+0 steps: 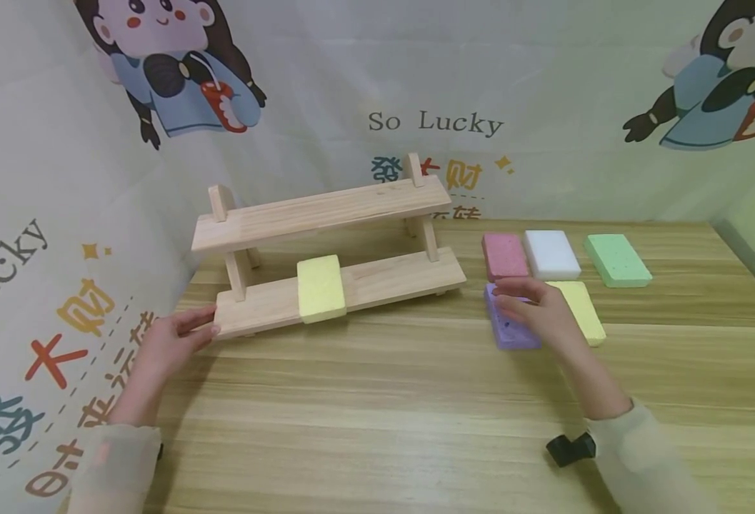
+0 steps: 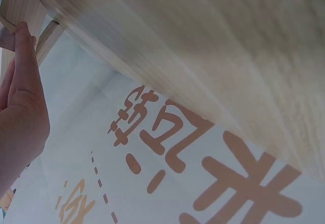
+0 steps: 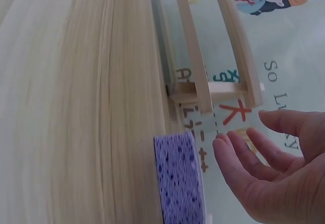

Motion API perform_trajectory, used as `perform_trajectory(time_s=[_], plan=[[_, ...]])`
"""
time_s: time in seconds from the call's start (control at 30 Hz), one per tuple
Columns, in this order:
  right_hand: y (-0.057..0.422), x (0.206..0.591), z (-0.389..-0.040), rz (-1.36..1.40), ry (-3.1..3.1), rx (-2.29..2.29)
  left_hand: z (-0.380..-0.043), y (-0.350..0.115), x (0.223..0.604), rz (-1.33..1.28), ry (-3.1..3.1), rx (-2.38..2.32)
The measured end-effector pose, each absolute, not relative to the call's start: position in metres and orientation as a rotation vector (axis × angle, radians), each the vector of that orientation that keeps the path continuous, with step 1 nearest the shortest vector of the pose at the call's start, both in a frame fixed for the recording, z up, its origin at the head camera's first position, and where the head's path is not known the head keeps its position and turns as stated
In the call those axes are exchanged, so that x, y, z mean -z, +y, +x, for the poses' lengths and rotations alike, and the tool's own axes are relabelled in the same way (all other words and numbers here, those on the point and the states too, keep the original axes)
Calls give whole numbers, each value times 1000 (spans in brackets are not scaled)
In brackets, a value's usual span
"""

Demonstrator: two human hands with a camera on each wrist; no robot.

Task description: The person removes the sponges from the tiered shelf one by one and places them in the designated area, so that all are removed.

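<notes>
A two-tier wooden shelf (image 1: 390, 282) stands askew at the back left, with a yellow sponge (image 1: 321, 289) lying across its lower board. My left hand (image 1: 170, 343) touches the left end of that board, its fingers stretched out; in the left wrist view the hand (image 2: 23, 102) is partly cut off by the frame edge. On the right, my right hand (image 1: 541, 314) hovers over a purple sponge (image 1: 508, 332), hiding part of it. The right wrist view shows these fingers apart and holding nothing, beside the pitted purple sponge (image 3: 180, 178).
Around the right hand lie a second yellow sponge (image 1: 583, 310), a pink sponge (image 1: 504, 255), a white sponge (image 1: 552, 253) and a green sponge (image 1: 618, 259). A printed cloth (image 1: 313, 78) hangs behind and left of the wooden table (image 1: 364, 428).
</notes>
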State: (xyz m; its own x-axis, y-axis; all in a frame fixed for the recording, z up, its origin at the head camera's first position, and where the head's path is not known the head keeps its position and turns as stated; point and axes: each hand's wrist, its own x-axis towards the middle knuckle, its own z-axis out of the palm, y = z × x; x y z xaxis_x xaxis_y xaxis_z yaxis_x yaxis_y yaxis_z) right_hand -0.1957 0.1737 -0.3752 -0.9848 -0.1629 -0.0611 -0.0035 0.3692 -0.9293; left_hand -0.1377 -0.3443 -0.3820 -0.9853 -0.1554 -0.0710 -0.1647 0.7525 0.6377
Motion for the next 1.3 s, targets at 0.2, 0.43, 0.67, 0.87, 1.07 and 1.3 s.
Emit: perform_trajectory(time_s=[0.2,0.43,0.67,0.87,1.07,1.3], plan=[[151,376,-199,-193,2454,1719,-138,-347,383,-262,2928,-1067],[126,378,-204,-220,2372,1758,-137,-348,384,-249,2929,-1075],[100,383,-208,-252,2279,1806,-137,-348,385,-253,2919,-1087],[77,386,-210,-291,2238,1839,-138,-347,385,-255,2914,-1100],[54,383,-209,-289,2188,1860,-139,-347,386,-249,2918,-1094],[32,384,-206,-303,2145,1882,-139,-348,385,-273,2912,-1082]])
